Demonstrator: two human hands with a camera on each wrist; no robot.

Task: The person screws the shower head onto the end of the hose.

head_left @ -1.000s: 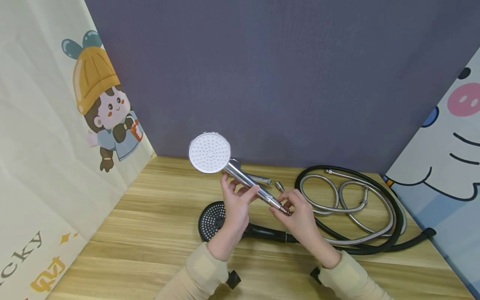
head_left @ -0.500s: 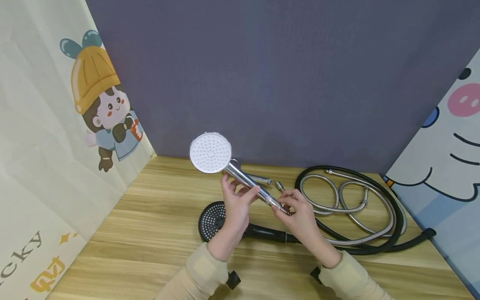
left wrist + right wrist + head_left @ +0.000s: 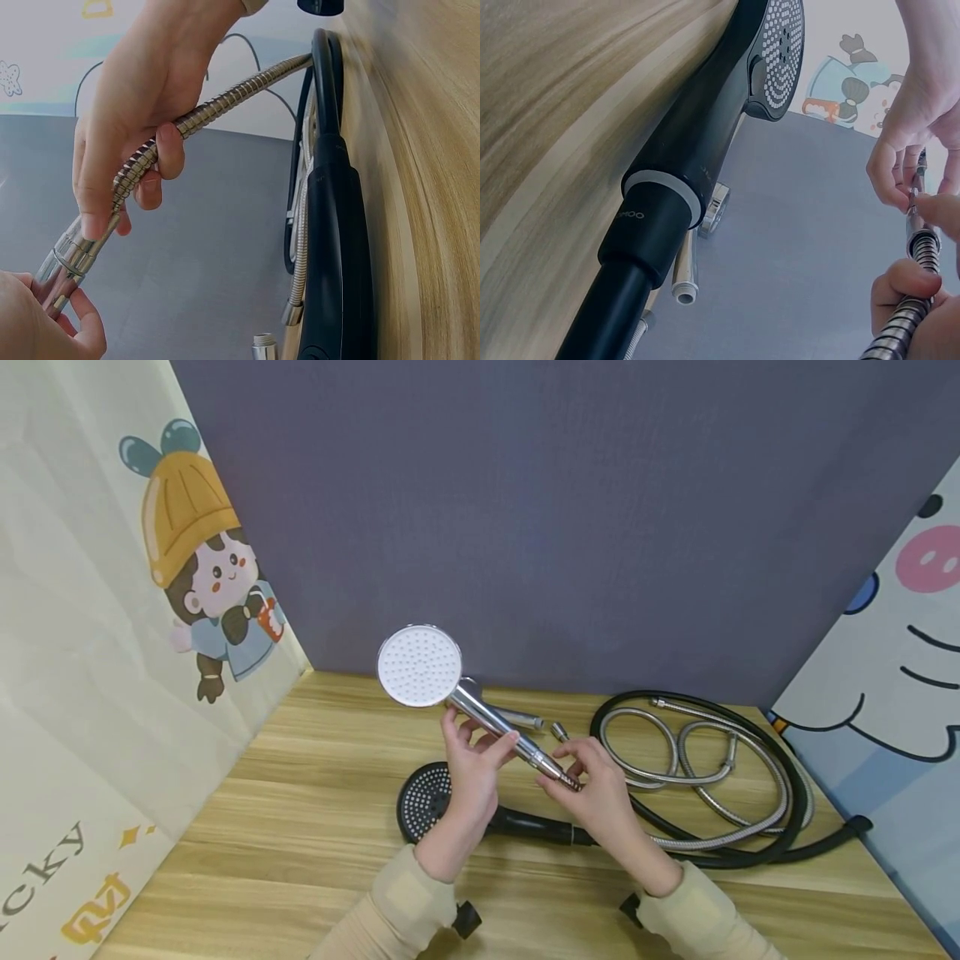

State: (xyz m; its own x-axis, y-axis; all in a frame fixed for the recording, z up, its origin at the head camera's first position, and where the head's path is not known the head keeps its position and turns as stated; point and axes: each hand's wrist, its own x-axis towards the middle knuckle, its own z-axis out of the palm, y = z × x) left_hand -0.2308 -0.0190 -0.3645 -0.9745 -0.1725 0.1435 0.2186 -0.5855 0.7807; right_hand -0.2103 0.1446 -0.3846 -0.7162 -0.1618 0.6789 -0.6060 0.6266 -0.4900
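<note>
A chrome hand shower with a round white spray face (image 3: 419, 666) is held in the air above the table, its head up and to the left. My left hand (image 3: 471, 768) grips its handle (image 3: 487, 717) between thumb and fingers. At the handle's lower end, my right hand (image 3: 596, 789) pinches the metal fitting of a silver shower hose. The left wrist view shows the ribbed hose (image 3: 232, 96) running through the right hand's fingers, with the fitting (image 3: 75, 247) lined up with the handle's end. From the right wrist view, the hose (image 3: 900, 330) passes under the right thumb.
Below the hands lies a black shower head (image 3: 425, 802) attached to a black hose (image 3: 797, 810). Behind them rests a smaller chrome shower head (image 3: 517, 718). Coiled silver hoses (image 3: 637, 714) lie at the right. A grey panel (image 3: 525, 527) stands at the table's back.
My right thumb and fingertips shift forward on the hose fitting, then back again. The left hand and the chrome hand shower stay nearly still.
</note>
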